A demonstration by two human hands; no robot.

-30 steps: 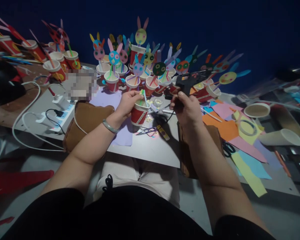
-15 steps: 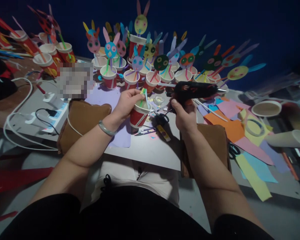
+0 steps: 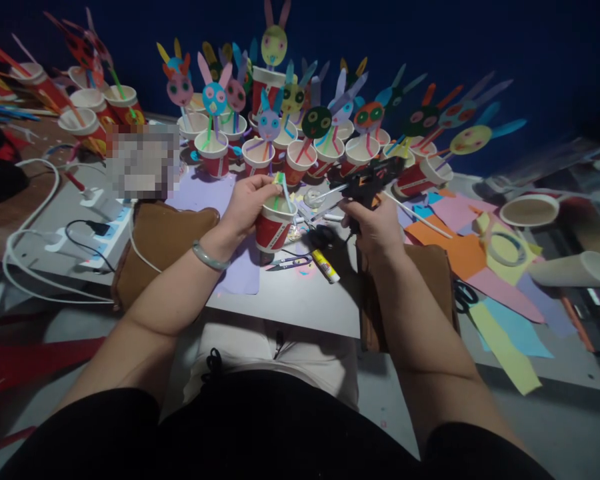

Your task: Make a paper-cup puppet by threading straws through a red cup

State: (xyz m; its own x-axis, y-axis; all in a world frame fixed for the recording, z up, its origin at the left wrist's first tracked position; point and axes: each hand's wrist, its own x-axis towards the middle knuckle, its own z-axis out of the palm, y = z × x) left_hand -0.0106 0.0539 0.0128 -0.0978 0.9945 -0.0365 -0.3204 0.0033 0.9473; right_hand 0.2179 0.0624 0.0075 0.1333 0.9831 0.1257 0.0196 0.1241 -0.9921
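Observation:
My left hand [image 3: 247, 205] pinches a green strip with a yellowish top [image 3: 279, 181]. The strip stands up in a red-and-white paper cup [image 3: 271, 230], and a pale strip leans beside it. My fingertips are at the cup's rim; whether they also grip the cup I cannot tell. To the right, my right hand [image 3: 377, 227] is wrapped round the handle of a black hot glue gun [image 3: 367, 185]. A white glue stick [image 3: 330, 193] juts from the gun's left end. Below the hands lie small scissors [image 3: 290, 264] and a yellow glue stick tube [image 3: 326, 265].
Several paper cups [image 3: 213, 159] with rabbit-faced paper figures line the back. Coloured paper sheets [image 3: 455, 240], a tape roll [image 3: 506, 248] and black-handled scissors [image 3: 465, 297] lie right. A power strip [image 3: 111, 240] with cables is left. Brown cushions [image 3: 167, 243] lie under my forearms.
The glue gun has turned in my right hand; its nozzle no longer sticks out plainly to the right. My left hand and the cup stay almost in place, with a slight shift of the view.

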